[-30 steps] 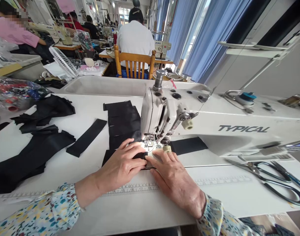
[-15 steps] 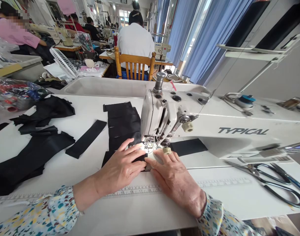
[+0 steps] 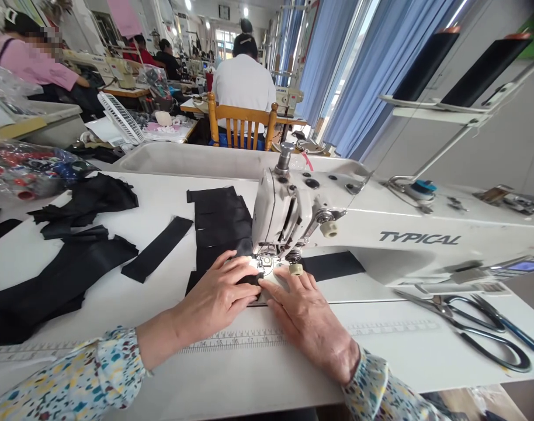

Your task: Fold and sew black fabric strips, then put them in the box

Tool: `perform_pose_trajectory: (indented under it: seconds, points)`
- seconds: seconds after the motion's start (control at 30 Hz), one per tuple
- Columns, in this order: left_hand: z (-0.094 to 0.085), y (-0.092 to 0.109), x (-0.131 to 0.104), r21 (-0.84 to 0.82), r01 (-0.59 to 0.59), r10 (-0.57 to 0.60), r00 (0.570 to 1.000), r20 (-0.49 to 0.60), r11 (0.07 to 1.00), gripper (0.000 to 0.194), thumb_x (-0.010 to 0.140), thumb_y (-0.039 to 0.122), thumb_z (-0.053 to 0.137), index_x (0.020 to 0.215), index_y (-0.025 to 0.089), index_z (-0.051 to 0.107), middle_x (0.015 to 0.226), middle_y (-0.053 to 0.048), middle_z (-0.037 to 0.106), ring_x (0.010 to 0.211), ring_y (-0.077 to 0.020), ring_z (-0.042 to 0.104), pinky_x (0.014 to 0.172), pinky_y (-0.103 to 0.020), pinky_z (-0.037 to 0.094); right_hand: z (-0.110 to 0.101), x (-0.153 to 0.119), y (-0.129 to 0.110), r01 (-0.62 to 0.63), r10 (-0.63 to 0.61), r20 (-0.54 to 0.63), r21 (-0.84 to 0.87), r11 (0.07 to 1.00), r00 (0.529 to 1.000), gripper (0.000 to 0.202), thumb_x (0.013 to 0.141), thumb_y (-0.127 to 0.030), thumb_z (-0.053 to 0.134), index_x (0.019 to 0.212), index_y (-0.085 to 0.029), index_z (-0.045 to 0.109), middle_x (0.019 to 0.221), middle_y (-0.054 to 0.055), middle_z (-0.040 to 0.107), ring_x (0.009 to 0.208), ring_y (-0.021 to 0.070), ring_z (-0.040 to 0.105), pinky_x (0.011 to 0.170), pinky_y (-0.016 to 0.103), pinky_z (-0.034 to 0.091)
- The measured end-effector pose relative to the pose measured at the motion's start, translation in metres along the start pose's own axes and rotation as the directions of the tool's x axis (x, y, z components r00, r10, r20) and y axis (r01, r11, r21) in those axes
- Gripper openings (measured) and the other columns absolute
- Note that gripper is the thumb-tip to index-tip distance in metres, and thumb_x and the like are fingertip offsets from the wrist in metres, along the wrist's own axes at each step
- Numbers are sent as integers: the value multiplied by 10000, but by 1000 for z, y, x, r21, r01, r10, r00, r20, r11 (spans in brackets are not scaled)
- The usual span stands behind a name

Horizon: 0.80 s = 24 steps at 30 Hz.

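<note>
My left hand (image 3: 217, 298) lies with fingers stretched over a small black fabric piece (image 3: 251, 280), pressing it on the plate left of the needle area (image 3: 266, 261). Opposite it, my right hand (image 3: 308, 318) rests flat with fingers extended, one fingertip touching the fabric's right edge. Its other fingertips are partly hidden behind the machine head. The white sewing machine (image 3: 276, 204) stands over both hands. Joined-looking black fabric pieces (image 3: 218, 225) spread behind my left hand. A black fabric strip (image 3: 335, 266) lies under the machine arm, beyond my right hand.
Large scissors (image 3: 446, 307) lie at the right beside a blue-handled tool (image 3: 515, 327). A single black strip (image 3: 157, 248) and heaped black fabric (image 3: 52, 286) are on the left. A printed ruler (image 3: 238, 341) runs along the front. Ahead, a person in white (image 3: 243, 76) sits on a wooden chair.
The camera view has shifted slightly. The black fabric under my left fingers looks a little turned or pulled in near the needle; both hands keep nearly the same place.
</note>
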<state>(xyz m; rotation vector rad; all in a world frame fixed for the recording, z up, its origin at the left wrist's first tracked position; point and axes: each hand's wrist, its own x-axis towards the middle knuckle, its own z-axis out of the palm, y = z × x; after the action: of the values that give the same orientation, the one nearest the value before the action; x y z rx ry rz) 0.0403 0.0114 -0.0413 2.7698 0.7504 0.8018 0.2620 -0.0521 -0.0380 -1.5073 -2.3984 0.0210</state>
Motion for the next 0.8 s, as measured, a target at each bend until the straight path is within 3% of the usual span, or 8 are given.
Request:
perform_pose_trajectory:
  seconds: [0.17,0.3,0.57,0.8]
  points:
    - [4,2,5,27,31,-29,998,-63,999,285,1003,125,525,817,195,730,899,-39,574,930,-179,570,1098,-499,409,6,6,10,-6,6,-14,-17,1000,1000,385,1049,-281,445,1388,-325,623,1316,139,571,1192,303,527,992,543,480]
    - [6,2,6,43,60,-57,996,-67,997,282,1003,118,510,842,193,730,855,-21,520,872,-164,541,1110,-503,395,6,12,17,-13,13,11,7,1000,1000,392,1047,-290,461,1408,-350,604,1288,124,588,1248,304,517,1012,528,464]
    - [9,-2,4,54,57,-53,997,-63,997,245,1013,123,508,1027,215,735,1040,-54,675,1201,-256,568,1154,-562,355,4,18,17,-25,25,29,-2,1000,999,388,1043,-316,473,1405,-342,610,1189,107,639,1147,280,569,970,473,488]
    - [9,-1,1,58,69,-66,996,-55,996,269,1028,116,477,1031,217,726,1063,-41,696,1196,-234,607,1186,-582,315,4,16,15,-21,20,38,11,1000,999,402,1052,-299,438,1421,-326,595,1209,120,644,1200,305,567,1005,516,466]
